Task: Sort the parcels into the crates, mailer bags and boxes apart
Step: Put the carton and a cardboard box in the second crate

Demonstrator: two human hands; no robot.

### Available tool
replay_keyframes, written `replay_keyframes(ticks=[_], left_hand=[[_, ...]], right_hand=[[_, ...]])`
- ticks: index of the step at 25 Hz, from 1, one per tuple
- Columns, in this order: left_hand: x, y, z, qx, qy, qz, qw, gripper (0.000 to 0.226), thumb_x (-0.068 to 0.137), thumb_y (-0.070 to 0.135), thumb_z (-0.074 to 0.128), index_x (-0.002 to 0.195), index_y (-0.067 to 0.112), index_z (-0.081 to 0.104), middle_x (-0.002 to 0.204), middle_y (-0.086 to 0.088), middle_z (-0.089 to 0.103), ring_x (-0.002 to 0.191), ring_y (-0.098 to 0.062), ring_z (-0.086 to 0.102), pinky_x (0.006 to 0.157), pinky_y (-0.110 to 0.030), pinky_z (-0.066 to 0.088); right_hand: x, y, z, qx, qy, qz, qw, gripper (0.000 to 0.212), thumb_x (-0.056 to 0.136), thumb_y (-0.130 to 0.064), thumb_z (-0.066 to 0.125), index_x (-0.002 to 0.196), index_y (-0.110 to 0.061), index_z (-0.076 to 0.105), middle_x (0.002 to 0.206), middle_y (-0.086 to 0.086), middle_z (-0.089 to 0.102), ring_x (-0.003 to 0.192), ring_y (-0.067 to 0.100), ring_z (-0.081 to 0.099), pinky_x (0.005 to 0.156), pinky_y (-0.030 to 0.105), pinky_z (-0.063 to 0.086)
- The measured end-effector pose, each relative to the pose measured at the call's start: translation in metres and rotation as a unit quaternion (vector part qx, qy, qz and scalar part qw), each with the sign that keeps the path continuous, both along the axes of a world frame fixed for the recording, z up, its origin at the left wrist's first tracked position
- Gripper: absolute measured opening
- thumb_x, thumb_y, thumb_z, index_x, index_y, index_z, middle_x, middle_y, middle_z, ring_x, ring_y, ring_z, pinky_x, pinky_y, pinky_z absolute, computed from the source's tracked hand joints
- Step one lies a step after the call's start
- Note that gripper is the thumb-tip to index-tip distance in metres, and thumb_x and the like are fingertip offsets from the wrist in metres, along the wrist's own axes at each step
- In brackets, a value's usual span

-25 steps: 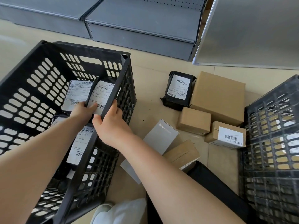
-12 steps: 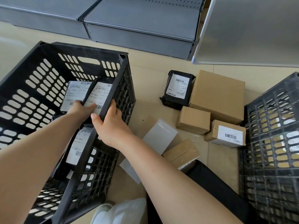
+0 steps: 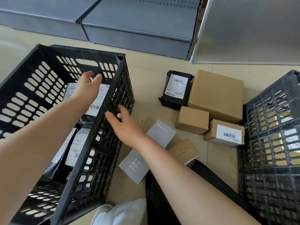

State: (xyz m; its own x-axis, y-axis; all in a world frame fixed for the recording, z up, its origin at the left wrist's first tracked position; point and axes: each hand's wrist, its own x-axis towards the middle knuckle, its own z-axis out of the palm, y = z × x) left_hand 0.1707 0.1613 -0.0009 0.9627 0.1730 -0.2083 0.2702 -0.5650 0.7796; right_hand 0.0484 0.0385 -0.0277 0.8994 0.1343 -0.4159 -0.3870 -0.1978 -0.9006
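Parcels split two ways — mailer bags (image 3: 90, 101) inside the left crate (image 3: 32, 88), cardboard boxes (image 3: 215, 93) and one mailer bag (image 3: 176, 89) loose on the floor (image 3: 149, 78). Left hand (image 3: 88, 88) spread above the bags; right hand (image 3: 123, 124) spread beside the rim — nothing held.

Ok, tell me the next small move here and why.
Probably reach the right hand to the black mailer bag on the floor. Both hands are empty, the left hand open over the left crate, which already holds labelled mailer bags. That lone bag lies beside the cardboard boxes, and is the only mailer visibly left outside.
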Motion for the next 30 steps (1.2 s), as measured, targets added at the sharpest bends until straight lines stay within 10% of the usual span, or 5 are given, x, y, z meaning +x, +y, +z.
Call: replay_keyframes(ticks=[9,18,30], left_hand=[[-0.023,-0.088,0.016,0.188,-0.263,-0.229,0.918,0.046,0.093,0.027,0.052,0.137,0.015,0.050,0.145,-0.003,0.048,0.138,-0.026,0.034,0.114,-0.037,0.022],[-0.078,-0.155,-0.069,0.236,0.126,-0.372,0.889,0.086,0.082,0.060,0.064,0.151,0.021,0.030,0.153,-0.010,0.031,0.142,-0.030,0.027,0.112,-0.040,0.029],[-0.110,-0.147,-0.119,0.273,0.141,-0.384,0.871,0.111,0.069,0.051,0.072,0.154,0.030,0.003,0.160,-0.006,0.008,0.143,-0.036,0.021,0.108,-0.054,0.037]], right_hand=[[-0.002,-0.123,-0.029,-0.142,0.048,-0.108,0.983,0.069,0.102,-0.049,0.046,0.159,-0.017,0.023,0.157,0.007,0.041,0.145,0.027,0.038,0.117,0.037,0.030],[-0.019,-0.177,-0.071,-0.170,0.136,-0.191,0.957,0.055,0.106,-0.040,0.041,0.153,-0.012,0.031,0.153,0.013,0.045,0.137,0.034,0.046,0.108,0.039,0.038],[-0.030,-0.191,-0.086,-0.157,0.167,-0.210,0.950,0.046,0.108,-0.037,0.037,0.149,-0.014,0.033,0.144,0.011,0.050,0.118,0.027,0.052,0.084,0.034,0.038]])
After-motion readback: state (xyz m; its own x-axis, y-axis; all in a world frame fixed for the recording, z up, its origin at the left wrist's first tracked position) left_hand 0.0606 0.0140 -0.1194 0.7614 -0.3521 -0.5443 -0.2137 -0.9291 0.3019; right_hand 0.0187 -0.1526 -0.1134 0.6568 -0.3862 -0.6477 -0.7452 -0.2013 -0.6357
